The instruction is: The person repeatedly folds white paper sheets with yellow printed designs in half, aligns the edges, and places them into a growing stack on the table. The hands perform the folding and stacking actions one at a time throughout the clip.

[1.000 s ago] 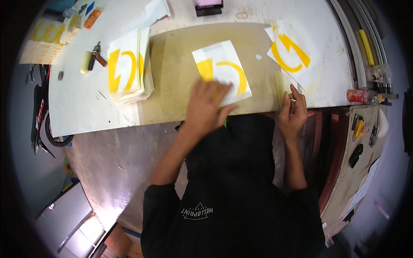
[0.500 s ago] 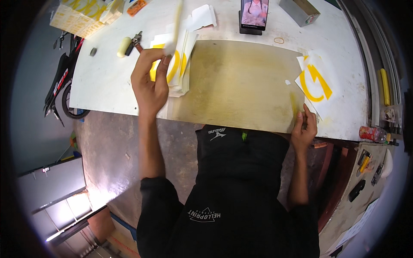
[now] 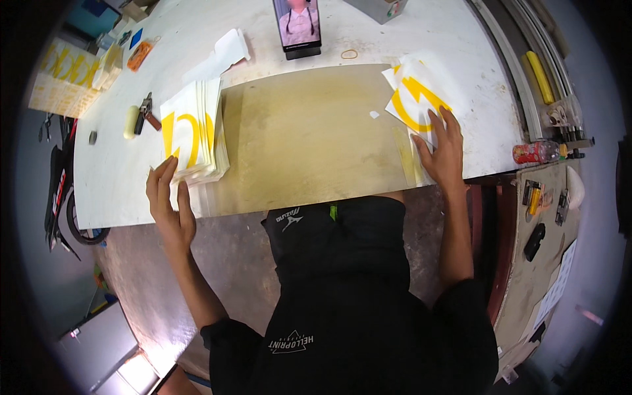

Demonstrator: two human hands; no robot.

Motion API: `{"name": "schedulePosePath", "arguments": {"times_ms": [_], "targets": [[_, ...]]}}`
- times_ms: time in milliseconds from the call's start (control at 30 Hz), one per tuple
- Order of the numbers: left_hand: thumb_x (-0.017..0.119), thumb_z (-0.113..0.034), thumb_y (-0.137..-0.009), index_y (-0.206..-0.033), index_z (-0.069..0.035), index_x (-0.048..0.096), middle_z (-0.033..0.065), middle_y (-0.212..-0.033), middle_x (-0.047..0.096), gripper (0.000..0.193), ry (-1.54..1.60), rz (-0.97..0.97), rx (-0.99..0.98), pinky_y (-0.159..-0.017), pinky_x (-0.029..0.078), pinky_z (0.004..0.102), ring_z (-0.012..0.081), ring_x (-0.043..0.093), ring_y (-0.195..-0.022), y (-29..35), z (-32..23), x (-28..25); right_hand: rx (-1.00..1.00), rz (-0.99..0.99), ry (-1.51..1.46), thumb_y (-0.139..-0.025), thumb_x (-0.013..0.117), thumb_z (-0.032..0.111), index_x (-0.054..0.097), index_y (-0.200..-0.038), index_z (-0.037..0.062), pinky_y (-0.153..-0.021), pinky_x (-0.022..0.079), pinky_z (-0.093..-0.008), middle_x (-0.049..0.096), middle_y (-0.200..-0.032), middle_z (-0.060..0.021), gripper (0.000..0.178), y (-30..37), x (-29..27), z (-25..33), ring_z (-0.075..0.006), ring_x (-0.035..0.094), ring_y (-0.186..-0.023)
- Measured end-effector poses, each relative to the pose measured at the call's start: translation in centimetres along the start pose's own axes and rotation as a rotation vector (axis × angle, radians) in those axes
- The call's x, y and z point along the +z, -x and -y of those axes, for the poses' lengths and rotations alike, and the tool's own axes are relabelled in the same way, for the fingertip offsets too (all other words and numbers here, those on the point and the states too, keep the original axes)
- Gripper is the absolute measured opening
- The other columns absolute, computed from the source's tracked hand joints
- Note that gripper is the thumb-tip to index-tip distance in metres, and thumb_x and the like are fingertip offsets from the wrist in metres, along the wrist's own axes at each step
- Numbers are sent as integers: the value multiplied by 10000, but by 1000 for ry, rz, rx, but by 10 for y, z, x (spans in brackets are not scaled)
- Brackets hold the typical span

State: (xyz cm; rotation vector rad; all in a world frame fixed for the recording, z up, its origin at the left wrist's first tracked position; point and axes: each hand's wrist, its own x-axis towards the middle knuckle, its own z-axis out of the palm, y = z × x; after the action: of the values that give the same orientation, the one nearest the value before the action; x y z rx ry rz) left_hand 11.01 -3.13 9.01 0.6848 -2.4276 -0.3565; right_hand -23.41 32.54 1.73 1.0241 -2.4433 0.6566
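Observation:
A stack of white sheets with yellow print (image 3: pixel 187 141) lies at the left of a yellowish translucent mat (image 3: pixel 309 131) on the white table. At the stack's near corner is my left hand (image 3: pixel 172 214), thumb and fingers apart, with the fingertips at its edge. Over on the right, my right hand (image 3: pixel 442 151) has its fingers spread and holds nothing visible. Its fingertips reach the near edge of another white sheet with yellow print (image 3: pixel 415 99). Beside the thumb, a narrow yellowish strip (image 3: pixel 408 158) lies along the mat's right side.
A phone on a stand (image 3: pixel 297 29) stands at the back, near a rubber band (image 3: pixel 349 54). White scrap paper (image 3: pixel 230 52), a clipper-like tool (image 3: pixel 146 113) and a pale yellow rounded object (image 3: pixel 131 122) lie left. A plastic bottle (image 3: pixel 536 153) is at the right edge.
My left hand has come down from above the stack to its near corner, and the pale strip raised in it no longer shows there. My right hand has moved up to the printed sheet, fingers spreading.

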Motion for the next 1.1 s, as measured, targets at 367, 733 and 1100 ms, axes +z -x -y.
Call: {"name": "schedulePosePath", "arguments": {"times_ms": [367,733,1100], "targets": [[647,-86,-990,-1291,35,648,197,-1259,683,324,1044,278,-331,-1061,473,404,291,644,-1202,38,-94,103,-233,-201,-84,-903,686,9,714,-1074,14,-1126,403,-572,749,-1161,-128,173,29,4,24,-316,711,-1132],[630,-133,-1056,-1232,35,690,80,-1162,730,250,1398,390,-587,-922,526,294,128,660,-1064,40,-82,114,374,44,-846,-969,754,115,627,-1287,-42,-979,536,-319,690,-1267,-214,377,40,15,108,-235,683,-1176],[483,-287,-1139,-1148,66,702,33,-1059,731,415,1312,329,-672,-836,498,241,53,613,-933,46,-84,114,704,289,-1237,-999,731,89,714,-986,-26,-618,427,-189,651,-822,29,117,24,-21,102,-11,525,-688]]}}
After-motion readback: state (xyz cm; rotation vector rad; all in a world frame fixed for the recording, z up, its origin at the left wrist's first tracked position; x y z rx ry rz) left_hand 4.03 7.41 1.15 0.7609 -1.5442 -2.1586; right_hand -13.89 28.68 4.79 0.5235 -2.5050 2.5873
